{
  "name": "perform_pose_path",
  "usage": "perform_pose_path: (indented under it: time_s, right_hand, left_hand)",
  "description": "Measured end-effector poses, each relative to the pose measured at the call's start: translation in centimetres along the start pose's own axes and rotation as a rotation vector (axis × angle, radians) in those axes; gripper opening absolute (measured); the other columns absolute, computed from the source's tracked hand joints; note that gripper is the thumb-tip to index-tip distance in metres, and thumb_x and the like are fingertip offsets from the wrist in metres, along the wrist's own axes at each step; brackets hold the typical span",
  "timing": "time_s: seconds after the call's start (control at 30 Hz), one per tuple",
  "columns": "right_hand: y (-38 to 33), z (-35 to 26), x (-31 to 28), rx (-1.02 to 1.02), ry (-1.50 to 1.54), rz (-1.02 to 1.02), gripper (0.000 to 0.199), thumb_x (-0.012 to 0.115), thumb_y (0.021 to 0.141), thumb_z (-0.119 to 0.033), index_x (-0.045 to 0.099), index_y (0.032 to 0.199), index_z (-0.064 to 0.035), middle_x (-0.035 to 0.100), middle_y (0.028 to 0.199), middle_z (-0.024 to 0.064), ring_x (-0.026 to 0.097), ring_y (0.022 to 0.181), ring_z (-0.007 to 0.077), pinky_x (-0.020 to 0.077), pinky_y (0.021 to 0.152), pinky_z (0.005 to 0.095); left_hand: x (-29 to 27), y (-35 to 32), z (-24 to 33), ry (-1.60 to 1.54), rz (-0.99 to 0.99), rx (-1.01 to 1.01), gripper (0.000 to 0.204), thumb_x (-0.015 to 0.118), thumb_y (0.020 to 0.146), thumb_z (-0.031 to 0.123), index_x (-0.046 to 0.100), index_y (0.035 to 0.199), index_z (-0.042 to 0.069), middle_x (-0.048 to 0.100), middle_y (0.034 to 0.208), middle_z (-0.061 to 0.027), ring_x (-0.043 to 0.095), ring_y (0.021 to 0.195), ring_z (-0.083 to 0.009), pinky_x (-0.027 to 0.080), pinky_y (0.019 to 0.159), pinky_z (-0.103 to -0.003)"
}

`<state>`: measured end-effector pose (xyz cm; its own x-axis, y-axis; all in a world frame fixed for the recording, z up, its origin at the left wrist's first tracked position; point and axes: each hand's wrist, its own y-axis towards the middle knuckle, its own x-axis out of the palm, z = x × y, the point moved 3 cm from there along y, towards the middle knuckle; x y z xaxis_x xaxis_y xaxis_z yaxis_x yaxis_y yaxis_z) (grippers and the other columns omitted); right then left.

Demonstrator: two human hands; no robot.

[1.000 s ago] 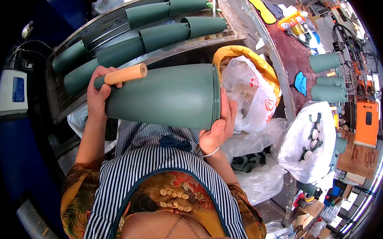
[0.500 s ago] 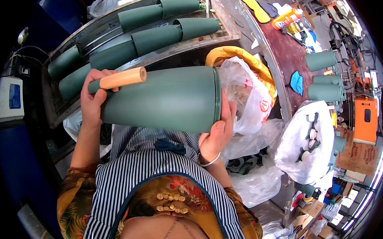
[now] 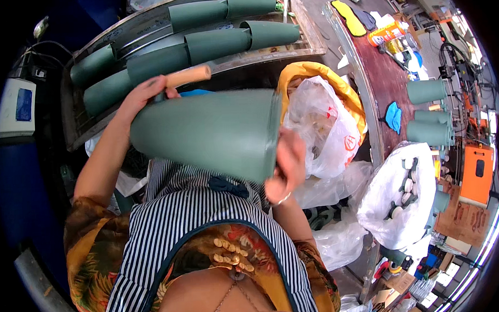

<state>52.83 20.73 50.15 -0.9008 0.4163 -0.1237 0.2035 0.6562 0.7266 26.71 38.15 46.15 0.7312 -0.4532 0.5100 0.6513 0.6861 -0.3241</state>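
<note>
A large dark-green tapered pot body point(image 3: 205, 136) lies sideways across the front of my apron, its wide rimmed end to the right. From its upper left side sticks out a light wooden handle point(image 3: 187, 77) on a short green stem. My left hand point(image 3: 147, 93) is closed round the base of that handle, at the narrow end. At the wide end, my right hand point(image 3: 287, 161) has curled fingers against the rim. It is blurred by motion, and part of its grip is hidden.
A wooden-edged tray point(image 3: 311, 35) behind holds several green shells point(image 3: 218, 46). To the right are a yellow-rimmed sack point(image 3: 357, 100) with a plastic bag point(image 3: 314, 129), a white bag of small parts point(image 3: 383, 206), and a dark red table point(image 3: 387, 85) with a spray can point(image 3: 388, 33) and green pots point(image 3: 429, 132).
The pot body has tilted, its rim end moving lower and slightly left. My left hand has shifted up and right along with the wooden handle. My right hand has moved down with the rim.
</note>
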Motion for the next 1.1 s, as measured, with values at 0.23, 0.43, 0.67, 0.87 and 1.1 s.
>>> perform_pose_path:
  time_s: [0.23, 0.43, 0.67, 0.87, 1.1]
  right_hand:
    - [-2.6, 10.5, 3.0, 1.409, 1.102, 0.272, 0.042, 0.05, 0.098, -0.036, 0.058, 0.12, -0.0007, 0.063, 0.114, 0.0088, 0.061, 0.102, 0.019, 0.0477, 0.091, 0.0329]
    - [-2.7, 4.1, 3.3, 0.401, -0.128, -0.214, 0.062, 0.023, 0.101, -0.043, 0.043, 0.138, 0.0019, 0.055, 0.124, 0.0188, 0.049, 0.121, 0.0262, 0.0323, 0.106, 0.0384]
    - [-1.1, 10.2, 5.3, 1.588, 0.933, -0.005, 0.052, 0.037, 0.101, -0.041, 0.052, 0.129, 0.0004, 0.058, 0.124, 0.0128, 0.054, 0.114, 0.0228, 0.0367, 0.103, 0.033]
    - [-3.1, 10.4, 5.2, 0.872, 0.334, 0.052, 0.047, 0.033, 0.102, -0.037, 0.056, 0.122, -0.0017, 0.061, 0.109, 0.0131, 0.058, 0.102, 0.0266, 0.0431, 0.09, 0.0329]
    - [-2.5, 16.0, -14.0, 0.154, -1.054, -0.187, 0.025, 0.051, 0.09, -0.023, 0.06, 0.101, -0.0026, 0.062, 0.097, 0.0175, 0.059, 0.087, 0.0355, 0.047, 0.08, 0.0445]
  left_hand:
    - [9.8, -7.2, 0.0, 1.638, -0.301, 1.277, 0.019, 0.074, 0.069, 0.009, 0.057, 0.077, 0.006, 0.064, 0.091, -0.0103, 0.06, 0.092, -0.0242, 0.042, 0.09, -0.045]
    - [-1.6, -5.0, -0.6, 0.293, 0.521, 0.305, 0.016, 0.063, 0.089, 0.016, 0.056, 0.095, 0.003, 0.061, 0.088, -0.0039, 0.058, 0.088, -0.0145, 0.046, 0.082, -0.027]
    - [5.6, -10.6, -4.2, 1.891, -0.24, 1.138, 0.023, 0.072, 0.075, 0.019, 0.062, 0.088, 0.003, 0.063, 0.094, -0.009, 0.059, 0.099, -0.0278, 0.039, 0.091, -0.052]
    - [3.4, -8.6, -2.1, 1.386, 0.075, 1.011, 0.018, 0.064, 0.086, 0.023, 0.061, 0.086, 0.005, 0.063, 0.102, -0.0119, 0.056, 0.106, -0.0265, 0.032, 0.102, -0.044]
    - [5.0, -4.7, -2.7, 1.478, 0.215, 0.793, 0.024, 0.06, 0.087, 0.011, 0.056, 0.11, 0.004, 0.06, 0.111, -0.0103, 0.054, 0.108, -0.0246, 0.036, 0.1, -0.04]
